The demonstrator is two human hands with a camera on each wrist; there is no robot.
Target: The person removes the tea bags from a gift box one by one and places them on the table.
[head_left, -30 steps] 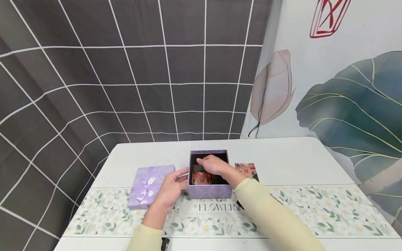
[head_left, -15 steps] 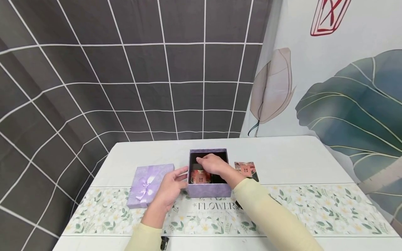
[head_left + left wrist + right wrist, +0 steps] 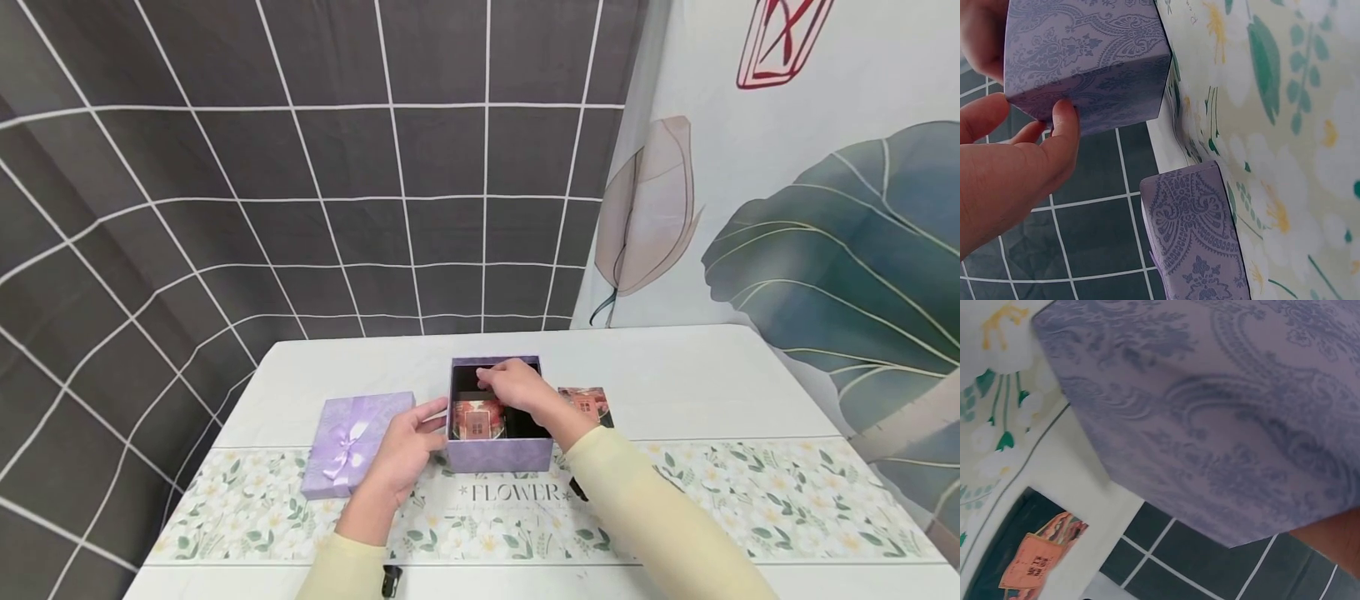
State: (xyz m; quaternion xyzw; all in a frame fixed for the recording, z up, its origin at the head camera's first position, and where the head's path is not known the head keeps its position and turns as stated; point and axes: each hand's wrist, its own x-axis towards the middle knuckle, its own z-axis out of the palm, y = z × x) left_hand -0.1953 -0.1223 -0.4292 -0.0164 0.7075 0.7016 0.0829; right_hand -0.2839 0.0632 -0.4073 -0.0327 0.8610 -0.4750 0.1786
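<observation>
In the head view a purple patterned gift box point(image 3: 498, 456) stands open, its inside dark. A printed packet point(image 3: 478, 419) with a red and orange label lies at its near left. My right hand point(image 3: 517, 387) reaches into the box from the right with curled fingers, close over the packet's far end. The box and hand hide the fingertips, so I cannot tell whether they pinch it. My left hand point(image 3: 408, 442) touches the box's left wall with fairly straight fingers; its thumb lies near the front corner. The left wrist view shows these fingers point(image 3: 1066, 122) at the box wall point(image 3: 1091, 56).
The purple lid point(image 3: 356, 446) with a ribbon bow lies left of the box. A similar printed packet point(image 3: 588, 404) lies at the right, partly behind the right forearm. All stand on a white table with a flowered runner point(image 3: 720, 500). A dark checked cloth point(image 3: 442, 225) hangs behind.
My right hand has risen slightly and shifted a little right. The packet in the box sits a bit higher in view and looks brighter. My left hand stays at the box wall.
</observation>
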